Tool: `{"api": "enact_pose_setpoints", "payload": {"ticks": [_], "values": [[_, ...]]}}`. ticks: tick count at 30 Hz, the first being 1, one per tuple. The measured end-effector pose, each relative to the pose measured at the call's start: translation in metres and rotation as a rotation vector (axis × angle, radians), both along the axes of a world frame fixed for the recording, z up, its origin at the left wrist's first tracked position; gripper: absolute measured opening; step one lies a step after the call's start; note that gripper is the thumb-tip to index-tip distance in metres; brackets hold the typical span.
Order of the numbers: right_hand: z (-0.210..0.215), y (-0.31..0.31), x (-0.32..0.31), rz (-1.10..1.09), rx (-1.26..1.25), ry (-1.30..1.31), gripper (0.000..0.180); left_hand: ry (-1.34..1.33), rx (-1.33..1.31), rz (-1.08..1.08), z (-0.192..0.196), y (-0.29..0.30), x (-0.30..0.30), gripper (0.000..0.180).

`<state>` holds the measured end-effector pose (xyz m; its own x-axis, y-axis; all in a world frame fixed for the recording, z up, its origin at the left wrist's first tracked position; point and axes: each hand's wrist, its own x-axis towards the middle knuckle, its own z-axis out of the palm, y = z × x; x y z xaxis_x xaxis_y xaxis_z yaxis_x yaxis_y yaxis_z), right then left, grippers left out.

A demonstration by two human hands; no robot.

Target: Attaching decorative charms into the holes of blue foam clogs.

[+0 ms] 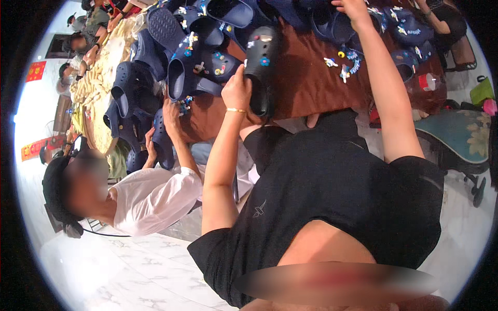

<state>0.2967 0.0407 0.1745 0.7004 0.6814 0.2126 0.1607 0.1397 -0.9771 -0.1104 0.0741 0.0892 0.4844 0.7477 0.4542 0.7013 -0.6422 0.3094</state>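
Observation:
My left hand point(237, 93) is closed round the heel end of a black clog point(261, 62), which is held up at the near edge of the brown-covered table. Colourful charms, one a blue flower point(265, 62), sit on its perforated toe. My right arm stretches far across the table. My right hand point(354, 11) hovers by dark blue clogs point(332, 28) at the top edge of the picture, where its fingers are partly cut off. Loose charms point(345, 72) in white, blue and yellow lie on the brown cloth point(306, 78) between my arms.
Many dark blue clogs point(181, 78) crowd the table's left and far sides. On my left, a co-worker in a white shirt point(155, 199) handles a blue clog point(163, 140). A pale heap point(104, 78) of small pieces lies beyond. A teal-topped stool point(456, 132) stands at right.

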Motion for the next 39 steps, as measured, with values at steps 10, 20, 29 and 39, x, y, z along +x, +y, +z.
{"api": "enact_pose_setpoints", "payload": {"ticks": [10,20,29,39], "values": [[-0.145,-0.084,-0.049,0.091,-0.557,-0.067,0.027,0.21,0.104,-0.278,-0.033,-0.033,0.052,0.037],[-0.177,-0.124,-0.024,0.004,-0.693,-0.572,0.021,-0.255,-0.125,-0.305,-0.038,-0.069,0.049,0.017],[-0.157,-0.08,-0.081,0.042,-0.823,-0.922,0.025,-0.087,-0.711,-0.344,-0.049,-0.062,0.073,0.053],[-0.161,-0.083,-0.086,-0.022,-0.829,-0.962,0.014,-0.101,-0.601,-0.322,-0.082,-0.063,0.083,0.046]]}}
